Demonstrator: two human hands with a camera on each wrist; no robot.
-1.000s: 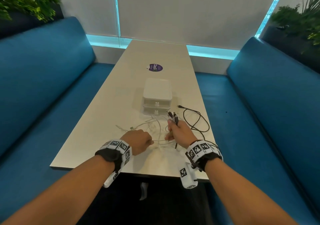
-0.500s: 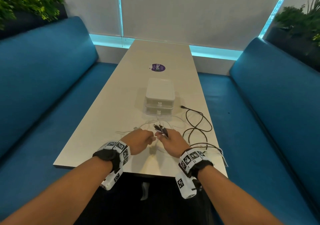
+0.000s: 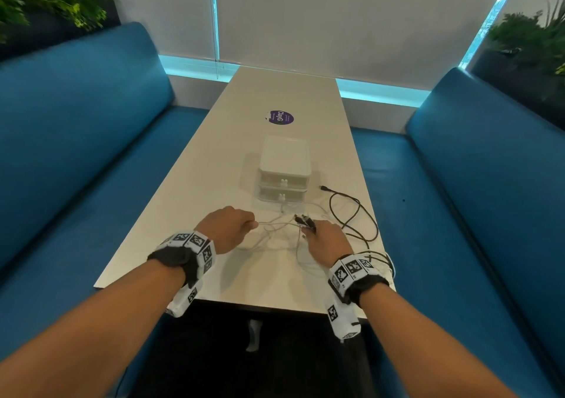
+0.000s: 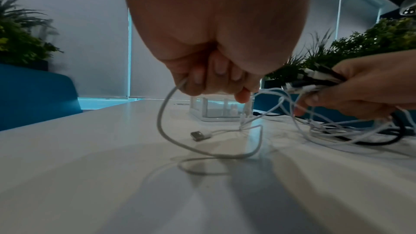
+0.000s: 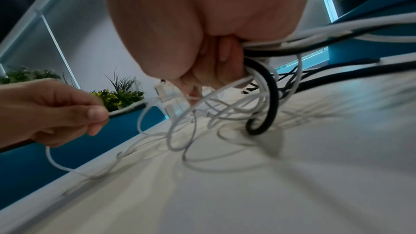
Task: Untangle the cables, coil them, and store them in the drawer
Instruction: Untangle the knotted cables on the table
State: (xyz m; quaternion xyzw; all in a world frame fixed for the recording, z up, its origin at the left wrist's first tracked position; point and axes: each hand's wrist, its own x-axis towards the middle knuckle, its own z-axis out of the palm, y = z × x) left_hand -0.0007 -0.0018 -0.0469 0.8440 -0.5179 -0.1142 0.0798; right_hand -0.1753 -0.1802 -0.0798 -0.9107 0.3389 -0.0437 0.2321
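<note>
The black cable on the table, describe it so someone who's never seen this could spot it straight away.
On the long white table, find the small white drawer unit. Just right of it, the black cable lies in loose loops toward the table's right edge. It is the dark, thicker one; the tangle beside it is thin and white.

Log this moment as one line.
untangling | left hand grips thin white cable | right hand grips black-and-white cable bundle | white plastic drawer unit shut
</note>
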